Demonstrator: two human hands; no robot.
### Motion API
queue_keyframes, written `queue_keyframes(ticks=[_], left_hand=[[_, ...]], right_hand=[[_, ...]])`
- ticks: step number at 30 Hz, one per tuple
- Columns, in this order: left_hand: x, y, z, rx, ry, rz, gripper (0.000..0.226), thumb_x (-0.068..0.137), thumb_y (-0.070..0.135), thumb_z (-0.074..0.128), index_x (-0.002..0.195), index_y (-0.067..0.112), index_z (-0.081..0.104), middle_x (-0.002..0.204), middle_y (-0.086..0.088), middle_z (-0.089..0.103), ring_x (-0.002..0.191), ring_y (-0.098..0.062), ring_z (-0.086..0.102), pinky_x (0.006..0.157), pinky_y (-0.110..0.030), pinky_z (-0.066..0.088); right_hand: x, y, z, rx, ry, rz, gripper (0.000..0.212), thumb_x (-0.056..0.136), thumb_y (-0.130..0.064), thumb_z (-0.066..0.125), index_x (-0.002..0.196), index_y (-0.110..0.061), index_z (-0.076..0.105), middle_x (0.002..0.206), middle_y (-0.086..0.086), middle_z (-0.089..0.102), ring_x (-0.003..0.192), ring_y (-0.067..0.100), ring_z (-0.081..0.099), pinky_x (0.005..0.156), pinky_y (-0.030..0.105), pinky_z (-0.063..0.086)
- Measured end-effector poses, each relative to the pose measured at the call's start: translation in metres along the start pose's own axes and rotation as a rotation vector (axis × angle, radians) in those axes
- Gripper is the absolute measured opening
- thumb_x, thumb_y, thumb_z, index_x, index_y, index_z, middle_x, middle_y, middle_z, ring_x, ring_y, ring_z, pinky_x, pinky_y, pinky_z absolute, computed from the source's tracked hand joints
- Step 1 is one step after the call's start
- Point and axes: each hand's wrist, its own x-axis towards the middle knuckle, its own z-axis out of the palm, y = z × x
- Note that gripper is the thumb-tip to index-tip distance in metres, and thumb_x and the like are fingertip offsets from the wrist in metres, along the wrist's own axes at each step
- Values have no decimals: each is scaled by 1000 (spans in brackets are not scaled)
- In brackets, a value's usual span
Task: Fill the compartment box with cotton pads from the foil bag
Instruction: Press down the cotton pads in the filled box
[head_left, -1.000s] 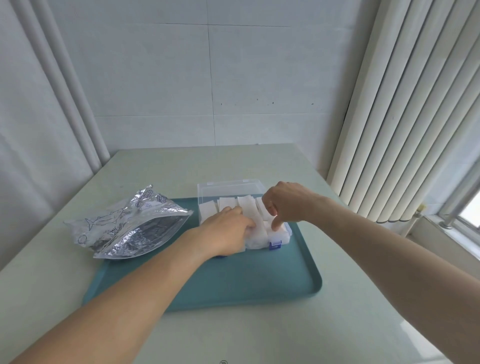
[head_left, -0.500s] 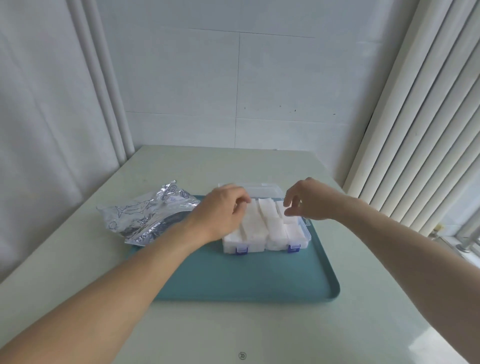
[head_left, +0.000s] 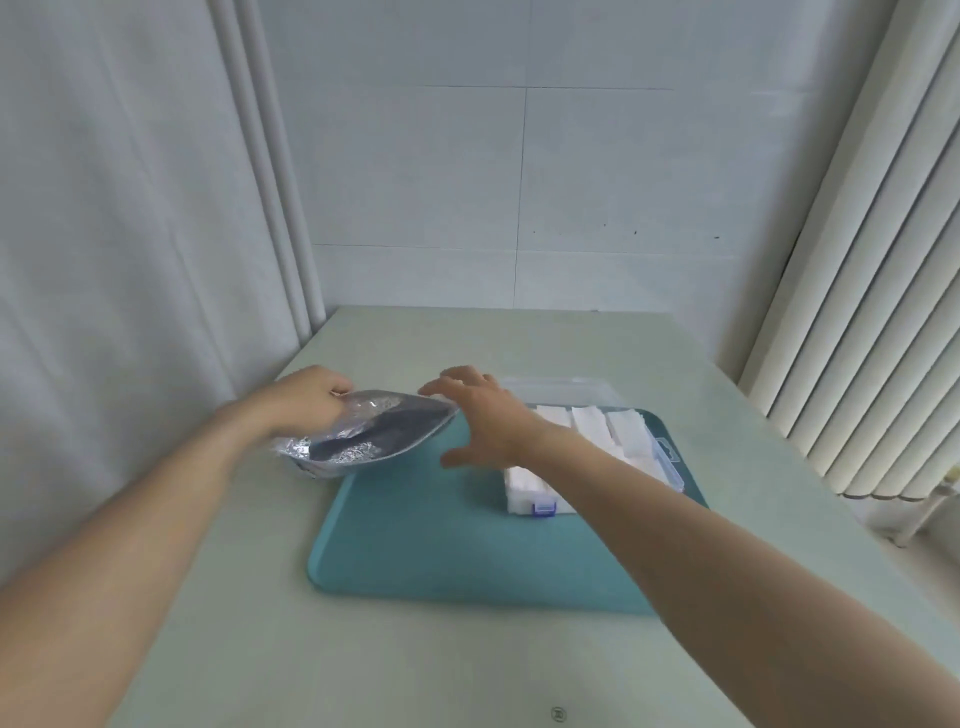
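Nearest me, the flat teal plastic tray (head_left: 441, 551) lies on the pale green table (head_left: 363, 665), and my two bare forearms reach out over them. On the tray's right half stands the clear plastic compartment box (head_left: 660, 457) with blue latches, its lid tipped back and its visible cells packed with white cotton pads (head_left: 587, 423). My right hand (head_left: 485, 418) hovers over the tray beside the box, fingers spread and straight, holding nothing, fingertips at the mouth of the crinkled silver foil bag (head_left: 363, 431). My left hand (head_left: 306, 400) pinches the bag's far left rim, lifting it so the dark opening gapes toward the right hand. To do this step well, I judge the left should hold the mouth wide and steady while the right slides in flat and draws out a small stack
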Motion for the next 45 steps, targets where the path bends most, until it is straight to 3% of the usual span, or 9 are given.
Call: queue_keyframes(ticks=[5, 11, 15, 20, 32, 35, 37, 41, 45], left_hand=[[-6, -21, -30, -219, 39, 4, 10, 90, 19, 72, 100, 20, 72, 99, 0, 74, 94, -16, 68, 87, -32, 52], [-10, -28, -46, -656, 311, 75, 11, 85, 15, 77, 89, 5, 74, 78, -10, 73, 67, -16, 64, 77, -35, 52], [-8, -26, -39, -1096, 98, 146, 60, 57, 48, 94, 97, 7, 74, 100, -17, 71, 87, -30, 69, 83, -40, 58], [0, -6, -21, -1026, 493, 54, 14, 90, 30, 72, 92, 16, 73, 84, -7, 73, 79, -28, 65, 72, -39, 58], [64, 3, -23, -638, 739, 36, 17, 90, 29, 71, 88, 13, 69, 83, 0, 69, 86, -24, 66, 80, -32, 50], [84, 6, -9, -1102, 229, -173, 54, 77, 61, 74, 94, 10, 71, 91, -7, 75, 85, -28, 71, 79, -42, 60], [97, -1, 10, -1066, -9, -241, 59, 69, 52, 86, 104, 6, 72, 94, -9, 73, 82, -27, 73, 74, -49, 61], [135, -16, 42, -969, 382, -331, 17, 93, 22, 66, 81, 9, 63, 73, -11, 61, 48, -20, 60, 48, -23, 42], [161, -24, 64, -878, 577, -432, 26, 95, 25, 59, 101, 0, 65, 93, -16, 65, 83, -32, 63, 69, -34, 45]], right_hand=[[28, -2, 1, 220, 191, 50, 9, 86, -19, 75, 89, -14, 69, 91, 7, 70, 85, 27, 61, 74, 33, 49], [35, 13, -24, 590, 307, 205, 14, 77, -21, 86, 79, -15, 73, 69, 5, 66, 60, 13, 55, 59, 24, 46], [36, 15, -33, 937, 381, 258, 22, 79, -10, 83, 91, 3, 71, 84, 18, 70, 75, 21, 65, 65, 31, 60], [36, 15, -36, 1193, 497, 245, 26, 87, -19, 78, 85, -5, 56, 76, 8, 65, 63, 16, 59, 68, 40, 49], [59, 34, -42, 599, 695, 300, 29, 93, -39, 68, 81, -18, 51, 77, 2, 66, 53, 20, 59, 46, 27, 43], [79, 58, -46, 649, 746, 412, 30, 94, -41, 64, 86, -15, 52, 76, 7, 67, 63, 31, 66, 61, 44, 55], [87, 74, -51, 673, 656, 459, 36, 95, -47, 59, 95, -11, 56, 83, 12, 70, 68, 33, 68, 68, 53, 58], [88, 111, -63, 546, 371, 568, 59, 104, -46, 42, 113, 11, 57, 101, 21, 65, 97, 40, 66, 86, 48, 53], [60, 159, -78, -10, -24, 838, 61, 95, -41, 62, 137, 2, 49, 133, 15, 58, 119, 33, 58, 93, 38, 50]])
